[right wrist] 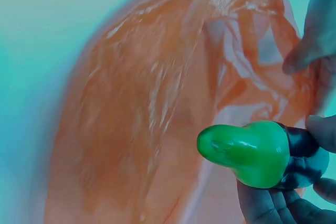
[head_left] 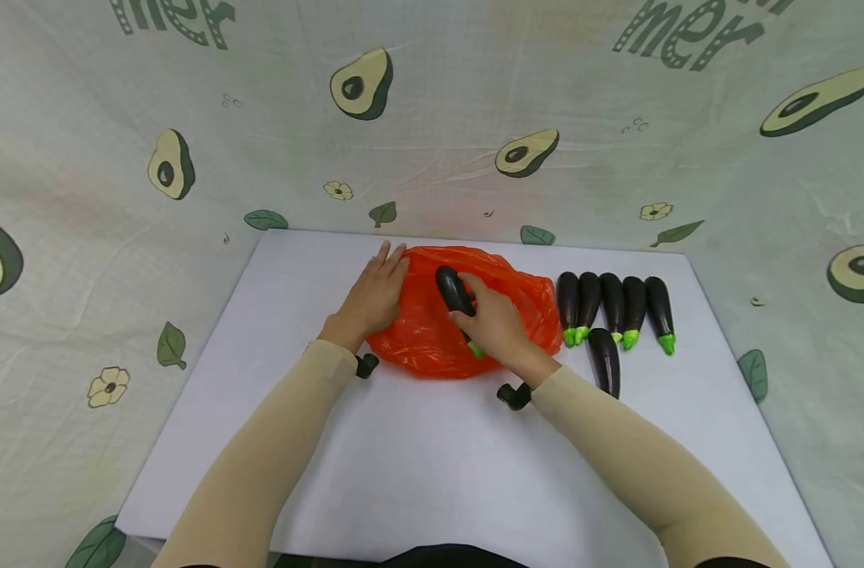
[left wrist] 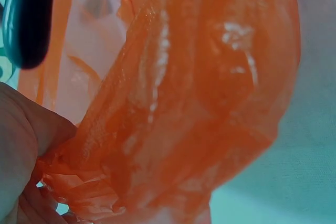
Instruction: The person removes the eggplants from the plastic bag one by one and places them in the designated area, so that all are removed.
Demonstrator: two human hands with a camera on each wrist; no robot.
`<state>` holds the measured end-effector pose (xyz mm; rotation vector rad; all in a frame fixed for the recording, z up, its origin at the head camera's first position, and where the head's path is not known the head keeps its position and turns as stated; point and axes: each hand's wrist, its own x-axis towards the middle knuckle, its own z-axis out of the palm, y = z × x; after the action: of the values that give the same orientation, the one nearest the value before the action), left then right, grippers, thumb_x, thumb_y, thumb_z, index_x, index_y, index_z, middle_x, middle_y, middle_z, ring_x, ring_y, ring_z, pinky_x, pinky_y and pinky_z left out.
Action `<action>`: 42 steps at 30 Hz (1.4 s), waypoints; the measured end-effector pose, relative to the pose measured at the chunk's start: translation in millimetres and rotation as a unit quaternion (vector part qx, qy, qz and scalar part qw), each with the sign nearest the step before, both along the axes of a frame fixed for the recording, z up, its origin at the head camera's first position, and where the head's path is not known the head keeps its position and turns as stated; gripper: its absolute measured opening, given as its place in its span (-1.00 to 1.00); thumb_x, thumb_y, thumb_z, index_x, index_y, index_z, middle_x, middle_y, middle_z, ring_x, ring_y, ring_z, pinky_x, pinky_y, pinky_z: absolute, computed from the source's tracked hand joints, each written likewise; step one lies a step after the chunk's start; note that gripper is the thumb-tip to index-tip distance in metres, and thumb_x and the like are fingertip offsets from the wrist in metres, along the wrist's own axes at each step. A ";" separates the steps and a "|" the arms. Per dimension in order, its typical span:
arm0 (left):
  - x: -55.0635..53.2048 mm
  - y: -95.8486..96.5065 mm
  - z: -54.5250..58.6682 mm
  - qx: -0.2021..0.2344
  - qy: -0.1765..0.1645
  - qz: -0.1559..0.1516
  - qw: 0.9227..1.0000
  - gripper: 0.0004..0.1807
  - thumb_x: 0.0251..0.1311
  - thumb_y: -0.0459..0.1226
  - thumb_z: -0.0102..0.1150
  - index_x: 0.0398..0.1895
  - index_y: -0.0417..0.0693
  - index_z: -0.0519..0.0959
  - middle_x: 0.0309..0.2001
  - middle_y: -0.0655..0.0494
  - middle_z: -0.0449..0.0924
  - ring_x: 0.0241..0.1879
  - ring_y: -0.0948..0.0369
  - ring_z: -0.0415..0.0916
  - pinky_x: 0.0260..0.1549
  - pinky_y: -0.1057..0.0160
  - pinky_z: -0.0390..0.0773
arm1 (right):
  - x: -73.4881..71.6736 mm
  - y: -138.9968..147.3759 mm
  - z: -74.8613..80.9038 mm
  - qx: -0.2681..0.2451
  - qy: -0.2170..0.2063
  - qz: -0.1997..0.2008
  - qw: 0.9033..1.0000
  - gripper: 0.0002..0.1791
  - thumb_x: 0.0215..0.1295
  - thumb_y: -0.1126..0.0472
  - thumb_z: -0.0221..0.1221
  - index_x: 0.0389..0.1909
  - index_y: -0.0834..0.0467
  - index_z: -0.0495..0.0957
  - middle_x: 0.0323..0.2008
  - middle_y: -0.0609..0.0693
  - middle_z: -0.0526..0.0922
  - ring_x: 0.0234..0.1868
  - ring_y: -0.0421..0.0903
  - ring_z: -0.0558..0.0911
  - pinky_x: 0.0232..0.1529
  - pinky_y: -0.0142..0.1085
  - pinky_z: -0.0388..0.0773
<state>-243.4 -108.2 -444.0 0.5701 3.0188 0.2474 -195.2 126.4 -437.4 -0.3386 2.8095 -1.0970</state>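
A crinkled orange plastic bag (head_left: 420, 343) lies on the white table, its mouth parted in both wrist views. My left hand (head_left: 376, 296) is at the bag's left side; the left wrist view shows the bag's edge pinched between thumb (left wrist: 31, 124) and fingers. Over the bag, my right hand (head_left: 501, 322) grips a dark, glossy eggplant (head_left: 451, 287) with a bright green stem end. That green end (right wrist: 257, 153) faces the right wrist camera, with fingers wrapped around the dark body behind it. The eggplant's rounded tip (left wrist: 29, 24) shows beside the bag in the left wrist view.
Right of the bag, several eggplants (head_left: 612, 304) lie side by side, green ends toward me. One more eggplant (head_left: 605, 359) lies nearer, partly hidden by my right sleeve. The white table (head_left: 403, 473) meets an avocado-print cloth (head_left: 432, 118) at its back and sides.
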 end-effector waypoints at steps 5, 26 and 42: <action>0.6 0.7 1.2 0.003 0.001 -0.001 1.000 -0.15 0.39 -0.40 0.18 0.69 -0.18 0.08 0.75 -0.02 -0.19 0.73 -0.03 -0.42 0.67 -0.07 -0.16 | 3.6 19.6 0.8 0.006 0.016 -0.021 1.000 -0.18 0.42 0.03 0.35 0.61 0.00 0.22 0.03 0.22 0.69 -0.23 0.09 0.70 -0.21 -0.08 0.77; 1.3 0.7 2.8 -0.008 0.005 -0.009 1.000 -0.16 0.38 -0.41 0.17 0.69 -0.18 0.09 0.75 -0.01 -0.20 0.73 -0.04 -0.44 0.67 -0.07 -0.14 | 18.9 107.7 5.9 0.039 0.096 -0.105 0.989 -0.23 0.46 0.11 0.30 0.58 0.21 0.24 0.07 0.37 0.68 -0.18 0.22 0.71 -0.22 0.10 0.75; 2.3 2.7 0.2 -0.012 0.006 -0.002 1.000 -0.17 0.40 -0.40 0.17 0.69 -0.15 0.10 0.75 0.00 -0.18 0.73 -0.03 -0.43 0.66 -0.07 -0.12 | 55.3 219.1 -22.1 0.150 0.066 -0.187 0.969 -0.18 0.44 0.08 0.29 0.54 0.38 0.20 0.05 0.54 0.60 -0.37 0.24 0.67 -0.58 -0.19 0.39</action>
<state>-241.1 -105.5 -443.8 0.5775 3.0285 0.2068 -140.0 345.5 -459.5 0.1599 3.1820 -0.6972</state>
